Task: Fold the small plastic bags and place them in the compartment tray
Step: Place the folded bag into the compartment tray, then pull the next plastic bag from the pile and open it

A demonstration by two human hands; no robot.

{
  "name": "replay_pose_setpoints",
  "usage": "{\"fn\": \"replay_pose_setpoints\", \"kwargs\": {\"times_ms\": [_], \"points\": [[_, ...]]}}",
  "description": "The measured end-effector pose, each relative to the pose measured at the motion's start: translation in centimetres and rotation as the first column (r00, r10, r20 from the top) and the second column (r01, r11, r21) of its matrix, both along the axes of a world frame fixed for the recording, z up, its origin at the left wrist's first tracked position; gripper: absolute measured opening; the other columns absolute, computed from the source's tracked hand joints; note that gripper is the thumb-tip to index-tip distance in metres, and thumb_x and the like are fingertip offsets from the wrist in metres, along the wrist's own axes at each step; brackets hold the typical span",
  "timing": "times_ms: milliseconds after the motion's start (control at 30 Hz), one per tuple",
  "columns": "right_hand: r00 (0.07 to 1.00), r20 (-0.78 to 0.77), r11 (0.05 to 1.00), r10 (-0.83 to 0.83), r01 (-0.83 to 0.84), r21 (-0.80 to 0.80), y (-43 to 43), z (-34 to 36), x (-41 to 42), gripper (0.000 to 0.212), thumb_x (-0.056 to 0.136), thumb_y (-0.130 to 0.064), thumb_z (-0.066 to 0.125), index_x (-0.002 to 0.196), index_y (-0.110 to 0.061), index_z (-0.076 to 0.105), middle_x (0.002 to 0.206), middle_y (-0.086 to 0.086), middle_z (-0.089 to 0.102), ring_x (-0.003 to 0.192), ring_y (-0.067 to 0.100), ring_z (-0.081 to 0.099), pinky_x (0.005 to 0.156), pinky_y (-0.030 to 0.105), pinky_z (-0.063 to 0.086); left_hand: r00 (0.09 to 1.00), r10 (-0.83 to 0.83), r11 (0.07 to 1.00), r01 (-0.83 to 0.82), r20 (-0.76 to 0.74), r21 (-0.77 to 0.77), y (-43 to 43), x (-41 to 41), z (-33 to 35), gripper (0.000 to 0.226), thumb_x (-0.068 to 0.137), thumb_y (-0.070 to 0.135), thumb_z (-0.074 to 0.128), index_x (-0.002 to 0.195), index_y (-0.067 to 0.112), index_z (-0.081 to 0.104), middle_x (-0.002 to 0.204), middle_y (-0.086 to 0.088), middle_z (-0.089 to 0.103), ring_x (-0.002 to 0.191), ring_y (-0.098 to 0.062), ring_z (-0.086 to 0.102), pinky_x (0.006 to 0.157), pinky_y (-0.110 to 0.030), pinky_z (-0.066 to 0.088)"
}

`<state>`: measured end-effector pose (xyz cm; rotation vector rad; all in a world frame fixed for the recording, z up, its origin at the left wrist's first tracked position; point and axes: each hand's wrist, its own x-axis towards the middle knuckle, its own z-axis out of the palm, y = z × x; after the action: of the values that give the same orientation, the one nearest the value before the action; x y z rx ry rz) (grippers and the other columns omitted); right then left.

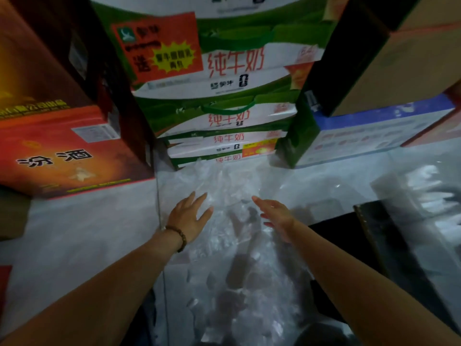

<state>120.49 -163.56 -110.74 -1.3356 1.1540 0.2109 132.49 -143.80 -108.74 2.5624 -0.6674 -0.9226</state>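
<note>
Head view is showing a pale floor (87,233) walled by milk cartons (224,116), a red box (62,156) and a blue box (374,136), while your left hand (188,218) and right hand (277,216) are hovering, fingers straight, over heaped bags (237,270).

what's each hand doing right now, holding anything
left hand: open, fingers straight and spread above the heap of plastic bags, holding nothing
right hand: open, fingers stretched forward, holding nothing
</note>
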Motion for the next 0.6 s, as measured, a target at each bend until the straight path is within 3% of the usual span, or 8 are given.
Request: {"fn": "replay_pose_setpoints", "kwargs": {"times_ms": [67, 100, 167, 233, 300, 367, 433, 600], "points": [[0.996, -0.008, 0.990, -0.090, 0.091, 0.107, 0.4, -1.7, 1.1, 0.063, 0.089, -0.042, 0.065, 0.127, 0.008, 0.054, 0.130, 0.027, 0.055, 0.118, 0.035, 0.058, 0.091, 0.037, 0.051, 0.999, -0.033, 0.999, 0.033, 0.006, -0.006, -0.3, 0.3, -1.7, 0.057, 0.097, 0.050, 0.036, 0.150, 0.032, 0.022, 0.160, -0.001, 0.012, 0.145, -0.022, 0.014, 0.119, -0.032, 0.009], [0.991, -0.019, 0.980, -0.130, 0.131, 0.153, 0.5, -2.2, 1.7, 0.061, 0.090, -0.042, 0.065, 0.125, 0.006, 0.055, 0.127, 0.025, 0.056, 0.117, 0.034, 0.059, 0.093, 0.038, 0.050, 0.999, -0.034, 0.999, 0.034, 0.008, -0.009, -0.6, 0.4, -2.3, 0.057, 0.097, 0.051, 0.036, 0.149, 0.032, 0.022, 0.160, -0.001, 0.014, 0.145, -0.022, 0.015, 0.119, -0.032, 0.009], [0.977, -0.019, 0.954, -0.211, 0.210, 0.214, 0.6, -3.3, 2.6, 0.052, 0.089, -0.043, 0.066, 0.113, 0.003, 0.060, 0.101, 0.022, 0.064, 0.086, 0.026, 0.062, 0.081, 0.034, 0.054, 0.999, -0.040, 0.999, 0.040, 0.031, 0.000, -1.1, 0.6, -3.4, 0.059, 0.096, 0.056, 0.034, 0.149, 0.033, 0.019, 0.159, 0.000, 0.014, 0.146, -0.021, 0.013, 0.119, -0.033, 0.007], [0.952, 0.019, 0.924, -0.306, 0.292, 0.246, 0.6, -3.9, 3.6, 0.032, 0.088, -0.040, 0.067, 0.085, -0.010, 0.059, 0.065, 0.011, 0.049, 0.053, 0.016, 0.047, 0.049, 0.024, 0.042, 0.996, -0.067, 0.998, 0.066, 0.054, 0.016, -1.6, 0.7, -3.9, 0.066, 0.091, 0.064, 0.027, 0.149, 0.035, 0.017, 0.159, 0.002, 0.013, 0.146, -0.020, 0.007, 0.117, -0.033, 0.001], [0.935, 0.031, 0.912, -0.352, 0.336, 0.236, 0.5, -5.0, 4.3, 0.034, 0.091, -0.039, 0.064, 0.074, -0.014, 0.048, 0.060, 0.008, 0.039, 0.043, 0.013, 0.037, 0.043, 0.024, 0.032, 0.995, -0.074, 0.997, 0.074, 0.069, 0.002, -2.0, 0.9, -4.1, 0.062, 0.094, 0.061, 0.029, 0.149, 0.035, 0.018, 0.159, 0.003, 0.014, 0.147, -0.018, 0.004, 0.117, -0.033, -0.003], [0.927, 0.037, 0.906, -0.373, 0.356, 0.228, 0.5, -5.3, 4.9, 0.036, 0.092, -0.037, 0.064, 0.071, -0.013, 0.049, 0.061, 0.010, 0.042, 0.043, 0.015, 0.037, 0.049, 0.030, 0.034, 0.996, -0.051, 0.998, 0.053, 0.074, -0.033, -2.5, 1.1, -4.0, 0.058, 0.096, 0.054, 0.036, 0.148, 0.035, 0.020, 0.159, 0.004, 0.015, 0.146, -0.017, 0.003, 0.117, -0.032, -0.005], [0.929, 0.050, 0.915, -0.366, 0.349, 0.202, 0.4, -4.8, 5.4, 0.032, 0.093, -0.030, 0.064, 0.069, -0.011, 0.053, 0.062, 0.010, 0.046, 0.046, 0.018, 0.040, 0.048, 0.029, 0.036, 0.997, -0.029, 0.997, 0.034, 0.068, -0.074, -3.0, 1.2, -3.5, 0.061, 0.095, 0.054, 0.040, 0.149, 0.034, 0.020, 0.159, 0.004, 0.015, 0.146, -0.016, 0.002, 0.117, -0.032, -0.005], [0.921, 0.176, 0.913, -0.348, 0.291, 0.285, 0.1, 0.3, 6.8, 0.014, 0.095, -0.028, 0.061, 0.090, -0.014, 0.061, 0.084, 0.003, 0.061, 0.075, 0.014, 0.060, 0.065, 0.022, 0.048, 0.988, -0.002, 0.972, 0.038, 0.153, -0.232, -4.4, 1.8, -1.0, 0.085, 0.081, 0.056, 0.062, 0.149, 0.026, 0.022, 0.157, 0.001, 0.020, 0.144, -0.020, 0.012, 0.119, -0.034, 0.007]]}}
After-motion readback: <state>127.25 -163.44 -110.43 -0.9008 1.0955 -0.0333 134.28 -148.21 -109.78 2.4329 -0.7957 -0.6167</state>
